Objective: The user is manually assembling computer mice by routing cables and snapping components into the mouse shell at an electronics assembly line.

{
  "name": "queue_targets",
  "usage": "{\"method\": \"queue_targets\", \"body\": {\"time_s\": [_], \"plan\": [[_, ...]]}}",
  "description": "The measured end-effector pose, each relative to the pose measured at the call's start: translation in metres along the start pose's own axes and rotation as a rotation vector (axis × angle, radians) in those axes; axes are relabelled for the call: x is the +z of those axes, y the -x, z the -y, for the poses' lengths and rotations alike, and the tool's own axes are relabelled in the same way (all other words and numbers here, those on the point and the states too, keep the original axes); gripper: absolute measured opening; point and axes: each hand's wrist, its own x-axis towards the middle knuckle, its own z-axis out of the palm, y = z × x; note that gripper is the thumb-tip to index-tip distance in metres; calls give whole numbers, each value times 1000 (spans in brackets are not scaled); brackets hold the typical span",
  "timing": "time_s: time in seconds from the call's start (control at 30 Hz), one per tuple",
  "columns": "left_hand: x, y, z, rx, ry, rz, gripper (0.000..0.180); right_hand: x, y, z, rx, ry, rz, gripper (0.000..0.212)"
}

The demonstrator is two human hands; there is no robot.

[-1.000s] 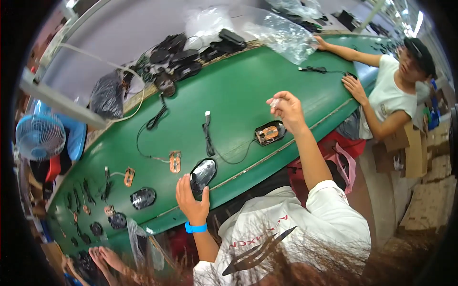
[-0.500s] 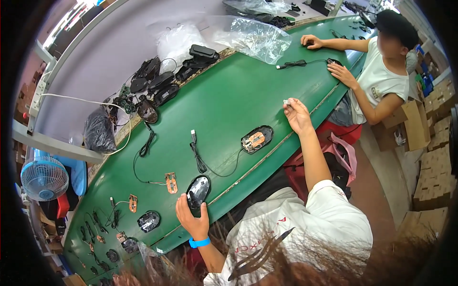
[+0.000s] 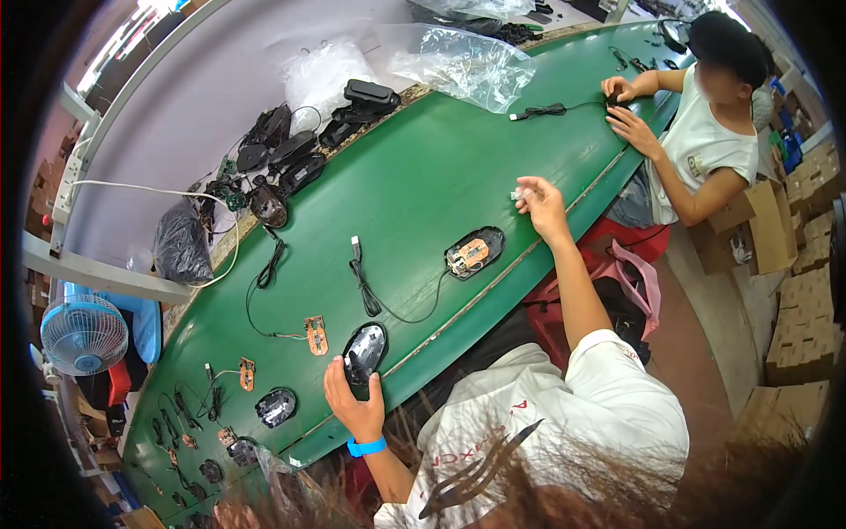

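Note:
My left hand [image 3: 355, 402] grips the near end of a black mouse shell [image 3: 365, 351] lying on the green bench, thumb on one side and fingers on the other. My right hand [image 3: 544, 210] is raised above the bench, pinching a small clear plastic piece [image 3: 517, 195]. Below and left of that hand rests another mouse shell [image 3: 487, 240] with an orange circuit board [image 3: 471, 255] in it and a black cable [image 3: 363, 280] running from it. Just beyond my left hand lies a loose orange board [image 3: 315, 335], wired to a coiled cable [image 3: 267, 271].
More shells [image 3: 276, 406], boards [image 3: 247, 374] and cables sit to the left. Black mouse parts [image 3: 295, 163] and clear plastic bags [image 3: 471, 70] line the far edge. At right a co-worker [image 3: 705, 132] handles a mouse part. A blue fan [image 3: 84, 335] stands far left.
My right hand has moved slightly left with the clear piece, its fingers turned more to the left. The co-worker's far hand has come in to the mouse part. My left hand stays put.

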Motion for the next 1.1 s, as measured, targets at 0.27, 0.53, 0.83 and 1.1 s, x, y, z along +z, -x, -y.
{"method": "queue_targets", "body": {"time_s": [0.27,0.53,0.83,1.1], "plan": [[0,-1,0,18,28,-3,71,-3,0,-5,-120,237,33,34],[1,1,1,21,25,-6,72,-14,-6,4,-182,303,44,34],[3,1,0,15,47,-3,72,-7,-5,12,-421,898,-32,17],[2,0,-1,15,24,-18,72,-42,-59,24,-113,779,-303,31]]}}
